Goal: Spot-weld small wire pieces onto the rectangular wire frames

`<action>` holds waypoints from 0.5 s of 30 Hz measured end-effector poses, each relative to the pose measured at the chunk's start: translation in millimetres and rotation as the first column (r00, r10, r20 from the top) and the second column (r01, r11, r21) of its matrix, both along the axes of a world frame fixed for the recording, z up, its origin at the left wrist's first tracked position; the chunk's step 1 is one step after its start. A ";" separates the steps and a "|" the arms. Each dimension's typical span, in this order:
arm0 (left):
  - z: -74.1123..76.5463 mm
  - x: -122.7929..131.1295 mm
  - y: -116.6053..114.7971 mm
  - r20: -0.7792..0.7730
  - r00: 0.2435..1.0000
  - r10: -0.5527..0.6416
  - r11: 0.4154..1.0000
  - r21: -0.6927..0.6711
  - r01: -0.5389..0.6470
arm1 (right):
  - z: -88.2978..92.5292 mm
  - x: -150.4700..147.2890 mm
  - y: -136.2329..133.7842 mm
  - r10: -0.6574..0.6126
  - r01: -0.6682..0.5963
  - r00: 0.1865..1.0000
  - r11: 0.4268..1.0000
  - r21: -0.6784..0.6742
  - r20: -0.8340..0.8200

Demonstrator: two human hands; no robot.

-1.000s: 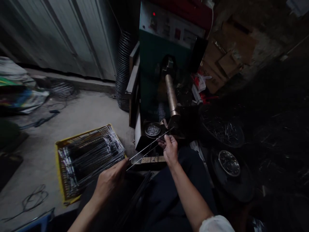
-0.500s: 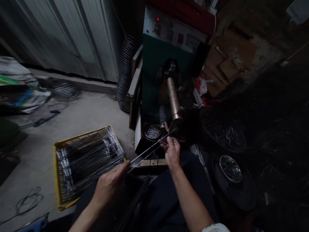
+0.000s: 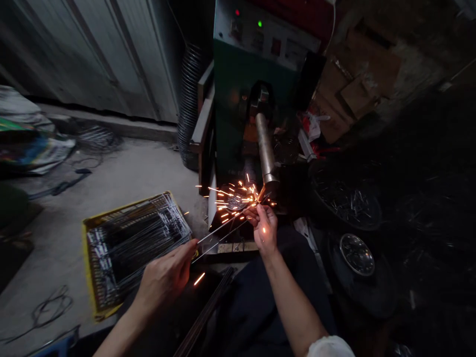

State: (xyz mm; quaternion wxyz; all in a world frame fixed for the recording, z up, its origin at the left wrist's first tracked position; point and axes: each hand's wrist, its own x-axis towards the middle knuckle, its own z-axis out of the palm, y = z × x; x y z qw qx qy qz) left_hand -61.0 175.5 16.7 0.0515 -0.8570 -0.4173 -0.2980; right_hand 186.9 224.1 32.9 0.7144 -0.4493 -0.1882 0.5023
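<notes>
My left hand is closed around the near ends of two thin metal rods, which slant up and right. At their far ends my right hand pinches with thumb and fingers, right by the tips of a spot welder. Any small part between those fingertips is hidden by glare. Orange sparks spray from the contact point, mostly leftward, and one glows over the back of my right hand. Above the contact is the welder's thick round metal arm.
A yellow crate of metal rods stands on the floor at left. More dark rods lie across my lap. A bowl of small metal pieces sits beside the welder tips. At right are a basin of metal pieces and a round dish.
Sparks have burst out at the welder tips, and a green light has come on beside the red one. Both hands keep their grip, with only slight movement.
</notes>
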 end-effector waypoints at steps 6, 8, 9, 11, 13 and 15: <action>9.5 3.6 0.6 0.066 0.998 -0.021 0.999 -0.024 0.022 | -2.0 7.8 -2.5 0.013 -0.007 0.994 0.999 -0.048 0.112; 10.5 8.8 4.0 0.105 0.994 -0.033 0.998 -0.051 0.039 | -2.7 14.8 -0.8 -0.020 0.029 0.977 0.999 -0.044 0.212; 10.8 12.1 6.3 0.122 0.992 -0.041 0.997 -0.066 0.049 | -3.0 18.8 0.6 -0.037 0.049 0.966 0.998 -0.040 0.257; 11.4 19.0 11.4 0.131 0.990 -0.044 0.993 -0.104 0.058 | -3.4 26.6 4.0 -0.060 0.074 0.946 0.997 -0.032 0.318; 12.3 24.9 16.4 0.122 0.992 -0.025 0.990 -0.135 0.042 | -3.8 33.0 7.5 -0.058 0.071 0.940 0.997 -0.026 0.336; 12.3 28.8 20.6 0.109 0.994 0.000 0.989 -0.147 0.016 | -4.3 37.2 10.7 -0.046 0.055 0.945 0.998 -0.020 0.325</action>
